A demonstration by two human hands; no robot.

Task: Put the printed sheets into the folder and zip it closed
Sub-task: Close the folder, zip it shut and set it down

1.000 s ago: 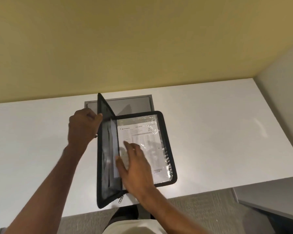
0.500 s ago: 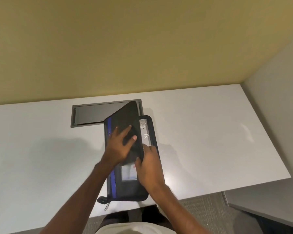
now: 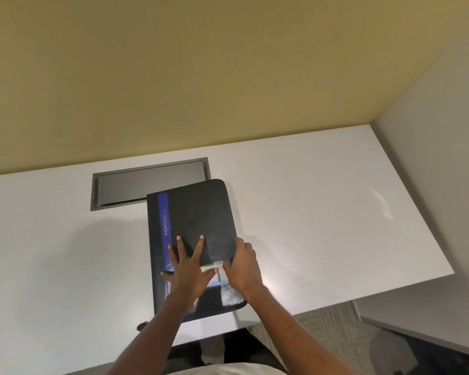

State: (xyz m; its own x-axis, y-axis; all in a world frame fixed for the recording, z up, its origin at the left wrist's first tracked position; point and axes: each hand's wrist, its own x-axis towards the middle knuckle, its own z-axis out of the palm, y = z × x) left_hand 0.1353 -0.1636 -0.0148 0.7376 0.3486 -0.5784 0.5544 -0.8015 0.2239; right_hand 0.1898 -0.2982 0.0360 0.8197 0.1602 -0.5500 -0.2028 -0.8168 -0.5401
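A black zip folder (image 3: 198,215) with a blue stripe marked "PORTFOL" lies folded shut on the white desk (image 3: 322,226). My left hand (image 3: 188,269) rests flat on its cover with fingers spread. My right hand (image 3: 243,262) holds the folder's right edge near the front. The printed sheets are hidden inside. A shiny plastic patch shows on the cover between my hands. A small dark bit, perhaps the zip pull (image 3: 141,326), pokes out at the front left beside my left forearm.
A grey recessed cable hatch (image 3: 136,185) sits in the desk just behind the folder. A yellow wall rises at the back and a grey partition (image 3: 439,158) closes the right side. Carpet shows past the desk's front edge.
The folder's cover has swung down over the sheets and now lies flat. My left hand went from holding the cover up to pressing on it; my right hand slid out to the right edge.
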